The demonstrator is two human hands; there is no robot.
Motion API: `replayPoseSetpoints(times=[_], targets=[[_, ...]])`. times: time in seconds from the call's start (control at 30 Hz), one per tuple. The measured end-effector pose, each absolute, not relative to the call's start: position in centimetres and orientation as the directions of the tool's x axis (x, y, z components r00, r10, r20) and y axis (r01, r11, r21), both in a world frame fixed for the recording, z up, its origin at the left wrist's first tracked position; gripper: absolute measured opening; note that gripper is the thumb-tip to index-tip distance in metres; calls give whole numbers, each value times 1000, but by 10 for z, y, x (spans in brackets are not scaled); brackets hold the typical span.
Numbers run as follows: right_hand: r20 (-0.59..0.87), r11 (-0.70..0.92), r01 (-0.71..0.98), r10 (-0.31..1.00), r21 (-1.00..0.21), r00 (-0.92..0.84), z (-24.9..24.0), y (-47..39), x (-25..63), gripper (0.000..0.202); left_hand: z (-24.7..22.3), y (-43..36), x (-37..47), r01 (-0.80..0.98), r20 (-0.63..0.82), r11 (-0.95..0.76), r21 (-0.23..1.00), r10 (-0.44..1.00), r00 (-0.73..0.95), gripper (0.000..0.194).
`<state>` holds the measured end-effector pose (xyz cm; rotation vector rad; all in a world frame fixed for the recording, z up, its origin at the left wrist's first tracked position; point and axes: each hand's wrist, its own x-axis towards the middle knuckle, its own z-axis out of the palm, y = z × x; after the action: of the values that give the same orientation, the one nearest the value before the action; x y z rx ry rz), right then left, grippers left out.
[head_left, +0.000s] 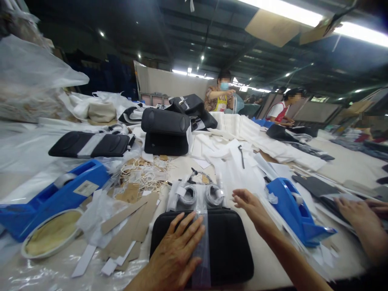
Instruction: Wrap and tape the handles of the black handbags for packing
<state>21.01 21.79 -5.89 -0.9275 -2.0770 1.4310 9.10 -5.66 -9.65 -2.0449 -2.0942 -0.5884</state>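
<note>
A flat black bag [228,248] lies right in front of me, with a clear plastic strip [205,258] running down its middle. My left hand [178,250] rests flat on the bag's left half, fingers stretched out beside the strip. At the bag's far edge, two plastic-wrapped rolled straps [188,196] stick out. My right hand [250,204] hovers open to the right of these straps, its fingers apart and nothing in them. Close to that hand stands a blue tape dispenser [298,212].
Another blue tape dispenser [57,194] and a round dish [51,234] stand at left, near cardboard strips [133,230] and tangled tags [145,173]. Black bags [166,133] and white foam sheets [233,157] lie behind. A co-worker's hands [360,214] work at right. Two people [222,95] stand farther back.
</note>
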Motion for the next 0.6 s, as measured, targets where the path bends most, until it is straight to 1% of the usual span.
replayPoseSetpoints(times=[0.03,0.1,0.23,0.3,0.37,0.47,0.53,0.6], targets=[[-70,179,291,733,-940,-676,-65,211,221,43,-96,-57,91,977,380,-10,212,922,-73,61],[-137,131,313,697,-941,-704,-78,200,237,46,-95,-60,91,947,393,-13,322,912,-121,50],[-130,180,324,660,-929,-740,-103,191,253,40,-84,-66,88,819,427,-33,573,865,-263,30],[-107,223,340,675,-913,-730,-111,190,254,35,-77,-69,82,752,424,-8,660,829,-364,25],[-72,262,334,681,-905,-728,-115,188,255,31,-69,-72,73,716,418,29,697,795,-439,23],[-46,279,320,686,-905,-726,-115,186,259,32,-65,-77,57,717,415,104,690,754,-509,22],[-80,238,340,703,-910,-706,-113,188,262,38,-66,-82,48,710,385,192,677,730,-565,24],[-171,110,339,696,-934,-698,-107,192,266,48,-71,-85,39,668,303,288,686,721,-623,32]])
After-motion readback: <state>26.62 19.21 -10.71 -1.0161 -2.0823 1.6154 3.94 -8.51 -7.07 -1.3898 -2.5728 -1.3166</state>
